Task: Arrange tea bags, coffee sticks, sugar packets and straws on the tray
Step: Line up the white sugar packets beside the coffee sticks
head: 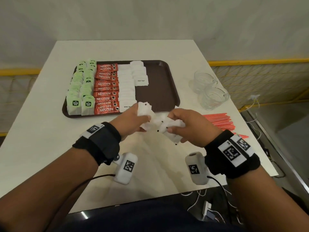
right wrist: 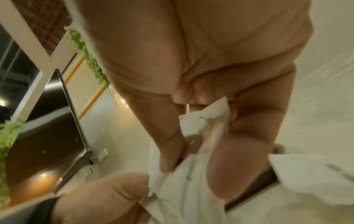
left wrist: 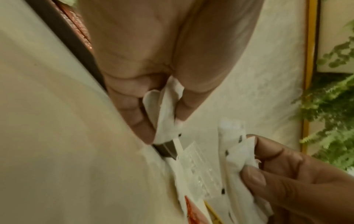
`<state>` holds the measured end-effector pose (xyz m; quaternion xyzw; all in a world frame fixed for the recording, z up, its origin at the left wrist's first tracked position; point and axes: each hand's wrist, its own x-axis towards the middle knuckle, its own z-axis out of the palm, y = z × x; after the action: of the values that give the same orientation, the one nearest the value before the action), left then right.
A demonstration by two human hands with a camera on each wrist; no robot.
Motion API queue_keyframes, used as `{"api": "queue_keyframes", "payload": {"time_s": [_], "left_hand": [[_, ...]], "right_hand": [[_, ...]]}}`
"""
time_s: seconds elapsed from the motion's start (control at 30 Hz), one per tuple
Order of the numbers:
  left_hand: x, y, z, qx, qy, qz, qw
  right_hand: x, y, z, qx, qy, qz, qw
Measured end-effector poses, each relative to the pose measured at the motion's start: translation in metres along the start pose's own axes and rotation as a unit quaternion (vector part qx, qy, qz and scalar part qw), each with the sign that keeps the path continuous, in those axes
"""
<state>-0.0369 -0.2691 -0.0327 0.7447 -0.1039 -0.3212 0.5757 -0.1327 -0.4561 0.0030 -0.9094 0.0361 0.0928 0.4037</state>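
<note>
A brown tray [head: 160, 84] lies on the white table with rows of green tea bags [head: 82, 87], red coffee sticks [head: 107, 88] and white sugar packets [head: 127, 84]. Just in front of the tray's near edge, both hands hold a bunch of white sugar packets [head: 160, 124]. My left hand [head: 133, 119] pinches some of these packets [left wrist: 166, 115] between thumb and fingers. My right hand [head: 189, 126] grips the rest of the packets [right wrist: 193, 174] [left wrist: 239, 151]. Red straws [head: 220, 122] lie on the table right of my right hand.
Two clear glass mugs [head: 209, 91] stand on the table right of the tray. The tray's right part [head: 157, 91] is bare. The table's right edge [head: 242, 114] is close to the straws, with cables on the floor beyond.
</note>
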Motion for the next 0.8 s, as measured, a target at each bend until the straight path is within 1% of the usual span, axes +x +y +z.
{"api": "queue_keyframes", "payload": {"time_s": [0.07, 0.1, 0.17, 0.23, 0.33, 0.4, 0.47, 0.57, 0.63, 0.7, 0.8], "left_hand": [[-0.005, 0.005, -0.006, -0.074, 0.017, 0.006, 0.997], [-0.008, 0.007, -0.008, -0.118, 0.008, -0.002, 0.993], [-0.01, 0.01, -0.015, -0.219, -0.019, -0.024, 0.975], [-0.011, 0.011, -0.021, -0.269, -0.031, -0.032, 0.962], [-0.01, 0.011, -0.03, -0.312, -0.051, -0.034, 0.948], [-0.01, 0.011, -0.035, -0.329, -0.07, -0.025, 0.941], [-0.01, 0.012, -0.039, -0.341, -0.073, -0.012, 0.937], [-0.005, 0.012, -0.049, -0.366, -0.037, 0.012, 0.93], [-0.001, 0.011, -0.055, -0.38, -0.01, 0.033, 0.924], [0.005, 0.01, -0.061, -0.382, 0.014, 0.053, 0.923], [0.014, 0.009, -0.068, -0.359, 0.046, 0.071, 0.93]], "right_hand": [[0.009, -0.013, 0.0, 0.034, -0.019, -0.028, 0.999], [0.014, -0.019, 0.0, 0.043, -0.024, -0.04, 0.998], [0.026, -0.028, 0.003, 0.05, -0.023, -0.056, 0.997], [0.039, -0.036, 0.008, 0.044, -0.012, -0.068, 0.997], [0.058, -0.046, 0.013, 0.03, 0.016, -0.085, 0.996], [0.069, -0.054, 0.014, 0.024, 0.033, -0.094, 0.995], [0.081, -0.059, 0.014, 0.008, 0.051, -0.094, 0.994], [0.096, -0.063, 0.016, 0.025, 0.085, -0.078, 0.993], [0.104, -0.063, 0.02, 0.039, 0.102, -0.052, 0.993], [0.111, -0.064, 0.023, 0.067, 0.099, -0.021, 0.993], [0.122, -0.063, 0.026, 0.124, 0.082, 0.007, 0.989]]}}
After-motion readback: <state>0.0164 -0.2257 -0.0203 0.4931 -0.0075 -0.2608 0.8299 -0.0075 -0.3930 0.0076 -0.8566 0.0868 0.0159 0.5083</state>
